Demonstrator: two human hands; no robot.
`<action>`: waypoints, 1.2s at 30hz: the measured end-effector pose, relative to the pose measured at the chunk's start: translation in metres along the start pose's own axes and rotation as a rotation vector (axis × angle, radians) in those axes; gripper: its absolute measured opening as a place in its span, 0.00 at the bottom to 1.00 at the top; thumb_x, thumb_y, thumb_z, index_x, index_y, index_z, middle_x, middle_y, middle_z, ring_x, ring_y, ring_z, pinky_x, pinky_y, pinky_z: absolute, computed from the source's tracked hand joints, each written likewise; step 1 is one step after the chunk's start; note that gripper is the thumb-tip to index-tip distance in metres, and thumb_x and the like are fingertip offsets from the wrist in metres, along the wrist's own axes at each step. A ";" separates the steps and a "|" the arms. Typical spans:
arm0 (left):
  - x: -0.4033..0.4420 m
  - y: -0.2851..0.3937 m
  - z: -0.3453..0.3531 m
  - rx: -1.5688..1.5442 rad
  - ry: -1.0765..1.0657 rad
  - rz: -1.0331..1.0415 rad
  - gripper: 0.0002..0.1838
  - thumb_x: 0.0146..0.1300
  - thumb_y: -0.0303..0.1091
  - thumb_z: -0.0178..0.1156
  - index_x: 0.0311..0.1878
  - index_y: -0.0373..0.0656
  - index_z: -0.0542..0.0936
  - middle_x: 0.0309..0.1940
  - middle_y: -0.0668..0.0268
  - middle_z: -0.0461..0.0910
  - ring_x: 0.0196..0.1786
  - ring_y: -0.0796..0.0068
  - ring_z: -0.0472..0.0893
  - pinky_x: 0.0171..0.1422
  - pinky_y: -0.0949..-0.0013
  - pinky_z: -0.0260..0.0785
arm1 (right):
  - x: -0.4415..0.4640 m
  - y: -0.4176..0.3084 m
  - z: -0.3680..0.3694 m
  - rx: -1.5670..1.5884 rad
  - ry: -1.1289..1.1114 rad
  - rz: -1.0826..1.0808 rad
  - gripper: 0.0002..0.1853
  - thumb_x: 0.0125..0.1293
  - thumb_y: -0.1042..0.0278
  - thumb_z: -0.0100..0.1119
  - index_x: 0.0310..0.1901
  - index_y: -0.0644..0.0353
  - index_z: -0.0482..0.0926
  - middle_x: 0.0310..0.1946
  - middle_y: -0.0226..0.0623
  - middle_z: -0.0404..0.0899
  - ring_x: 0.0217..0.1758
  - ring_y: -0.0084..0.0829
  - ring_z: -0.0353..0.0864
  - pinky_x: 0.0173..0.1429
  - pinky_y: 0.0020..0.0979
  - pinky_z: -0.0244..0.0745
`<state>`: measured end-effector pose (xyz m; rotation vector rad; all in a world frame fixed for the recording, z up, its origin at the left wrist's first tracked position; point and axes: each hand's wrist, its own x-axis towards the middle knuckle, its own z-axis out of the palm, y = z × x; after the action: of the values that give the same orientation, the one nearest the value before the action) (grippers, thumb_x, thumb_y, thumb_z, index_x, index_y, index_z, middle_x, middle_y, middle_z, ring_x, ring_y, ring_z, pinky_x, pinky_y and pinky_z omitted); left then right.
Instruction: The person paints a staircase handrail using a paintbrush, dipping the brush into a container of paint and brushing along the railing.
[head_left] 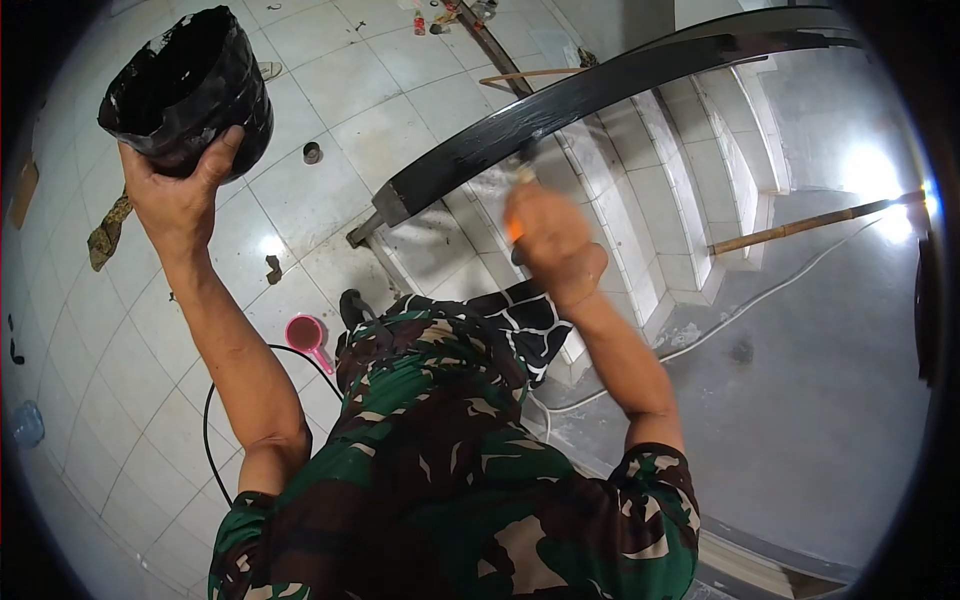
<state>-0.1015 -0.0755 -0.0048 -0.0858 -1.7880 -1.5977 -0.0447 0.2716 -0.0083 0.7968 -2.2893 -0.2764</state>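
Note:
My left hand (178, 205) is wrapped round the lower side of a black, paint-smeared container (245, 115) at the upper left, tilted so that its dark inside shows. My right hand (560, 240), somewhat blurred, grips a paintbrush (524, 172) with an orange handle. The brush's dark bristles are at the lower edge of a curved black handrail (570, 105), partly glossy and wet-looking; whether they touch it is hard to tell. The rail's near end (392, 202) is duller and greyer.
White tiled steps (625, 200) climb under the rail. A bamboo pole (810, 225) and a pale cable (770, 292) lie at the right. On the tiled floor are a pink dipper (304, 332), a small can-like piece (312, 152) and a stained rag (108, 235).

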 end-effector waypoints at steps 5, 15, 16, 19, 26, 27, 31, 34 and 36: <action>-0.002 -0.004 -0.017 0.008 0.015 -0.025 0.43 0.35 0.44 0.78 0.55 0.38 0.68 0.45 0.58 0.77 0.46 0.64 0.80 0.53 0.66 0.74 | 0.003 -0.079 -0.021 0.377 -0.044 -0.037 0.08 0.50 0.74 0.60 0.34 0.61 0.77 0.32 0.37 0.79 0.32 0.30 0.79 0.34 0.28 0.75; -0.003 -0.008 -0.023 -0.007 0.011 -0.002 0.43 0.38 0.46 0.77 0.56 0.37 0.68 0.44 0.58 0.77 0.46 0.65 0.80 0.49 0.68 0.75 | 0.041 0.081 0.013 -0.226 0.185 0.095 0.06 0.56 0.66 0.58 0.33 0.55 0.73 0.23 0.32 0.70 0.25 0.33 0.73 0.27 0.32 0.68; -0.003 -0.007 -0.024 -0.006 0.014 -0.003 0.43 0.38 0.46 0.77 0.56 0.37 0.68 0.44 0.58 0.77 0.46 0.65 0.80 0.49 0.68 0.75 | 0.034 0.059 0.011 -0.240 -0.025 0.141 0.12 0.54 0.71 0.61 0.41 0.58 0.76 0.29 0.34 0.76 0.28 0.35 0.75 0.31 0.33 0.72; -0.003 -0.006 -0.025 0.000 0.001 -0.037 0.42 0.36 0.39 0.77 0.55 0.38 0.67 0.46 0.58 0.76 0.47 0.64 0.79 0.54 0.67 0.73 | 0.016 -0.029 0.012 0.048 -0.102 -0.113 0.12 0.50 0.71 0.56 0.39 0.58 0.76 0.30 0.33 0.75 0.29 0.31 0.75 0.31 0.30 0.71; 0.002 -0.015 -0.031 -0.055 0.003 -0.036 0.41 0.37 0.39 0.77 0.55 0.38 0.67 0.46 0.58 0.75 0.46 0.65 0.79 0.52 0.68 0.73 | 0.041 -0.055 -0.021 0.228 0.130 -0.087 0.07 0.49 0.71 0.58 0.33 0.59 0.76 0.27 0.31 0.74 0.28 0.29 0.76 0.31 0.27 0.72; 0.003 -0.017 -0.032 -0.080 0.016 -0.025 0.41 0.37 0.39 0.77 0.55 0.37 0.67 0.46 0.58 0.75 0.46 0.66 0.79 0.51 0.68 0.73 | 0.047 -0.026 -0.015 0.120 0.178 -0.094 0.07 0.50 0.70 0.58 0.33 0.58 0.76 0.26 0.31 0.75 0.28 0.29 0.76 0.30 0.28 0.72; 0.002 -0.017 -0.030 -0.102 0.028 -0.019 0.40 0.37 0.39 0.78 0.54 0.37 0.68 0.44 0.58 0.76 0.45 0.67 0.79 0.50 0.69 0.73 | 0.081 0.029 0.001 -0.220 0.117 0.128 0.04 0.53 0.68 0.57 0.26 0.52 0.71 0.22 0.30 0.70 0.24 0.30 0.72 0.27 0.31 0.69; 0.001 -0.018 -0.031 -0.080 0.030 -0.019 0.41 0.36 0.41 0.78 0.53 0.36 0.68 0.43 0.58 0.76 0.45 0.67 0.79 0.50 0.69 0.73 | 0.075 0.006 0.018 -0.203 -0.026 0.053 0.05 0.53 0.68 0.57 0.27 0.54 0.71 0.25 0.31 0.71 0.27 0.31 0.74 0.29 0.31 0.70; -0.002 -0.017 -0.034 -0.048 0.028 -0.032 0.41 0.35 0.41 0.79 0.53 0.36 0.68 0.44 0.58 0.76 0.45 0.67 0.79 0.50 0.69 0.73 | 0.065 -0.042 0.023 -0.141 -0.200 -0.030 0.06 0.49 0.71 0.58 0.30 0.57 0.73 0.29 0.33 0.74 0.31 0.31 0.77 0.33 0.31 0.72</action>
<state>-0.0927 -0.1085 -0.0219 -0.0565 -1.7382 -1.6566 -0.0778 0.1984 -0.0070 0.7603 -2.4122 -0.5465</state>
